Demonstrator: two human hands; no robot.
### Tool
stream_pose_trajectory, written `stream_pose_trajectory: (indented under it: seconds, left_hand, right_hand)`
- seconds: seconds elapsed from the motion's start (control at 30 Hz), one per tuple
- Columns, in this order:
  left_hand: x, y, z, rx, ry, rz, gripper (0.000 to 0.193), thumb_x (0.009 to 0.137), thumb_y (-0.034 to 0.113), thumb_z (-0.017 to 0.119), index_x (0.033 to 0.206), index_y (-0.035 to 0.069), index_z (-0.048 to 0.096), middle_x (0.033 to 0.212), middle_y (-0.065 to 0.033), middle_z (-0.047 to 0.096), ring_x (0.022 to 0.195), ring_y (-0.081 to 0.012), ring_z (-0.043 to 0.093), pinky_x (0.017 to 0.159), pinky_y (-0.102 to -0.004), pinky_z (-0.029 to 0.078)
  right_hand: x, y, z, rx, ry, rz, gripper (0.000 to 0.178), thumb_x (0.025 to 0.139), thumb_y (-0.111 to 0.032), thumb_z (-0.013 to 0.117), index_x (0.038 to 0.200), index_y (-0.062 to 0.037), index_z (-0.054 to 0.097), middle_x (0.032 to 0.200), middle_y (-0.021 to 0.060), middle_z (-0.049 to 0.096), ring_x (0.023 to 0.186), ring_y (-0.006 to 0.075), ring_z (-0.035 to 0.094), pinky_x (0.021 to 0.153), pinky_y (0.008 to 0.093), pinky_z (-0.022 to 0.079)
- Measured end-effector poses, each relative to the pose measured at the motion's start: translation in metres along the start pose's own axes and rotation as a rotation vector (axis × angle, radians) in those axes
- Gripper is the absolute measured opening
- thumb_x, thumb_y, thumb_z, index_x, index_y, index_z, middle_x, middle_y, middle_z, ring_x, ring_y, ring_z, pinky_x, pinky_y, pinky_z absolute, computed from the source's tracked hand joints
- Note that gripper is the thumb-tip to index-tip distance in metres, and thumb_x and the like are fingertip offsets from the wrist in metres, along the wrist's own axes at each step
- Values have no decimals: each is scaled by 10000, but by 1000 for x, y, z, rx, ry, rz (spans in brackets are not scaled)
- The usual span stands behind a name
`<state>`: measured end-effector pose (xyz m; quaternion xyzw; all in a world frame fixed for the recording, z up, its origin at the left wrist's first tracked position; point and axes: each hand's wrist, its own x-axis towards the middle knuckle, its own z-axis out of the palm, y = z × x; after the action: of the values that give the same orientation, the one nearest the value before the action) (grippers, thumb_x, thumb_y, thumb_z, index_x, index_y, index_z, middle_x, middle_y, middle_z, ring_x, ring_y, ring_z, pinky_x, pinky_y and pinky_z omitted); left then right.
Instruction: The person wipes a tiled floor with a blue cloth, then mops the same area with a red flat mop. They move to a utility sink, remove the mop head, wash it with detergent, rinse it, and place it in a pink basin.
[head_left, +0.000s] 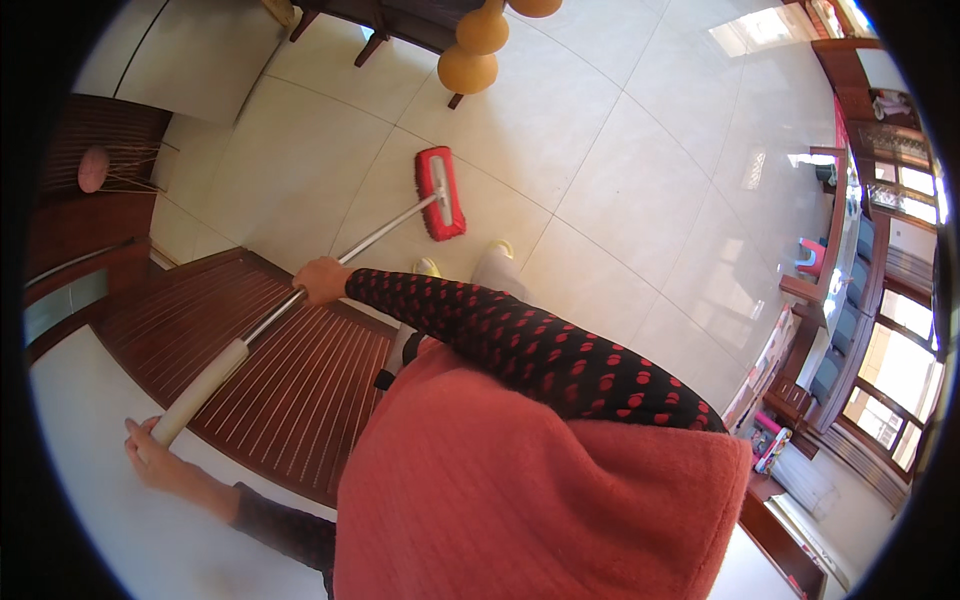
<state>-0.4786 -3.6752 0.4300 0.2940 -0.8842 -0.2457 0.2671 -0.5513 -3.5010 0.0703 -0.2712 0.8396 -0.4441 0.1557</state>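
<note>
Red fleece at six o'clock hides most of the person's body and feet. Pale glossy floor tiles [620, 170] spread toward twelve o'clock. Right hand [322, 280] wraps the mop [441, 193] handle mid-shaft, fingers curled shut; left hand [152, 455] grips its padded end at eight o'clock.

Both hands on a mop handle [300, 300], left hand [155, 455] seemingly gripping its end, right hand [322, 280] midway, red mop head [441, 193] on tiles
</note>
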Motion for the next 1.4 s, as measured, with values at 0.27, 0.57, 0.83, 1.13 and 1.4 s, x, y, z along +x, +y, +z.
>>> stream_pose_trajectory:
  seconds: [0.27,0.57,0.83,1.13,1.4]
  left_hand:
    - [-91,26,75,-159,-344,25,392,962,377,584,827,10,611,834,-75,637,809,-186,577,790,-327,484]
    - [-348,93,209,-170,-1111,-65,284,933,271,665,830,16,594,812,-72,649,648,-153,631,484,-268,527]
    - [-481,226,255,-186,-1458,567,296,923,280,661,989,-9,667,628,-17,593,558,-97,599,465,-270,447]
    - [-260,213,110,13,-1465,207,171,874,100,661,1006,-7,654,680,-42,633,561,-61,544,501,-207,417]
    - [-222,194,89,106,-1412,123,168,871,118,657,980,-10,666,629,-40,618,497,-49,499,458,-193,367]
  right_hand:
    - [-144,101,-70,-141,-8,263,225,751,-312,668,805,-95,652,804,142,681,814,366,667,715,486,523]
    - [-443,294,-181,-406,-181,758,207,731,-347,715,865,-189,728,859,62,717,902,270,693,786,435,519]
    - [-598,336,-312,-730,75,877,243,677,-404,807,816,-223,725,834,7,707,925,221,667,794,432,464]
    - [-410,192,-237,-412,300,286,291,674,-412,751,692,-128,689,661,94,654,690,308,670,613,451,507]
    - [-348,160,-183,-99,111,245,299,713,-418,707,738,-120,697,697,116,656,710,334,663,635,460,520]
